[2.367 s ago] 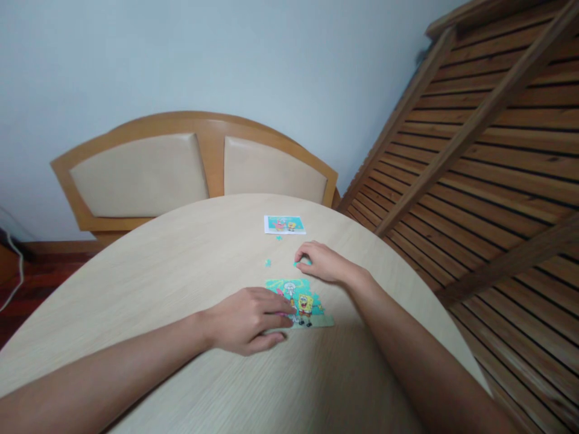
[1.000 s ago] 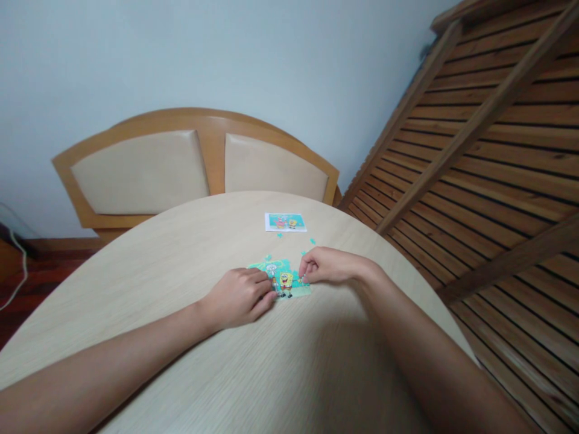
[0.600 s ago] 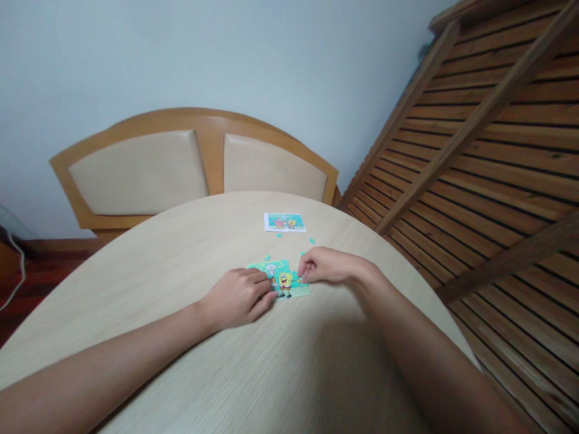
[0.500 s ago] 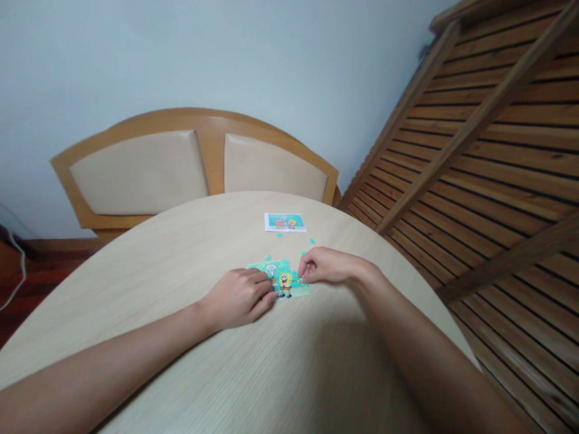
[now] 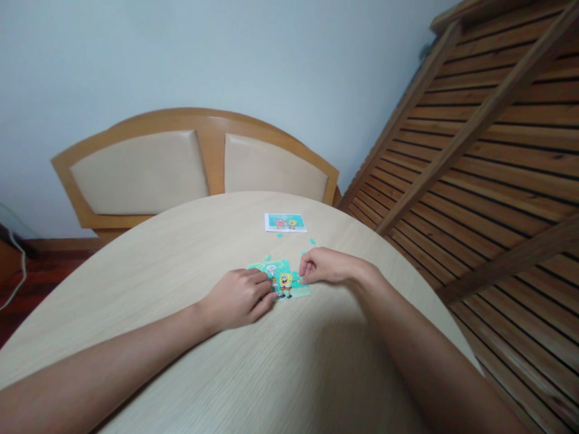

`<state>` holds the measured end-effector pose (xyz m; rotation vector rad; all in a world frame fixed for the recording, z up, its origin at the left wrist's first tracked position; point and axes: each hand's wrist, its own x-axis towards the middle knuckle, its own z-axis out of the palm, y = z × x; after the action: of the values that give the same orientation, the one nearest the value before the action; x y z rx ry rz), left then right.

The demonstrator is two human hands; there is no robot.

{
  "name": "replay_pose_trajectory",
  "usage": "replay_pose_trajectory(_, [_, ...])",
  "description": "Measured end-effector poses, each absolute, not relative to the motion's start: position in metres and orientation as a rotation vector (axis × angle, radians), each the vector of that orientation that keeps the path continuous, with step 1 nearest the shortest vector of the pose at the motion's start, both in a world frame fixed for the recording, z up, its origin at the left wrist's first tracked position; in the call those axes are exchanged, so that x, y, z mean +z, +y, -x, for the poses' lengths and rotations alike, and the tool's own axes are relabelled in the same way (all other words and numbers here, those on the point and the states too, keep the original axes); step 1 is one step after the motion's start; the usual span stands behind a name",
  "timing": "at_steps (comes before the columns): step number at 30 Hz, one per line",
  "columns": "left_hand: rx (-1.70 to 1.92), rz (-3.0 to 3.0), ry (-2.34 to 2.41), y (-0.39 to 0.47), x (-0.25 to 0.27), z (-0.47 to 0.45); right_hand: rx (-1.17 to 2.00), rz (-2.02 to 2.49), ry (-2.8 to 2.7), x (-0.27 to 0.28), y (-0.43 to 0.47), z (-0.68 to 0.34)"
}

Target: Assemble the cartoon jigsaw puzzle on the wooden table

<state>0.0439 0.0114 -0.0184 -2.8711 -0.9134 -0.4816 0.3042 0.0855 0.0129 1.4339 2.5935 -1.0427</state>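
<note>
A partly joined jigsaw puzzle [image 5: 286, 282], turquoise with a yellow cartoon sponge figure, lies flat on the table. My left hand [image 5: 242, 295] rests palm down over its left side, fingers lying on it and covering that part. At the puzzle's right edge, my right hand [image 5: 322, 265] has thumb and forefinger pinched on a puzzle piece, mostly hidden by the fingertips. Small turquoise loose pieces [image 5: 312, 241] are scattered just beyond the puzzle, one of them close to its top edge.
A folded picture sheet [image 5: 286, 222] with cartoon figures lies farther back on the round pale wooden table [image 5: 181, 259]. Behind the table stands a wooden backrest with cream padded panels [image 5: 140, 175]. Brown slatted woodwork [image 5: 488, 150] leans along the right side.
Almost nothing differs. My right hand stays at the puzzle's right edge with only a very slight shift of the fingertips, and my left hand is still.
</note>
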Motion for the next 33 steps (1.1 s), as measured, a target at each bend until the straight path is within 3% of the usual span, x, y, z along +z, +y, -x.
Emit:
replay_pose_trajectory(7, [-0.457, 2.876, -0.912, 0.011, -0.017, -0.045, -1.050, -1.446, 2.656, 0.017, 0.087, -0.311])
replay_pose_trajectory(17, [-0.494, 2.915, -0.824, 0.009, -0.018, -0.047, -0.456, -2.214, 2.530, 0.012, 0.110, -0.358])
replay_pose_trajectory(33, [-0.676, 3.239, -0.284, 0.001, -0.018, -0.050, -0.660, -2.138, 2.529, 0.000, 0.114, -0.352])
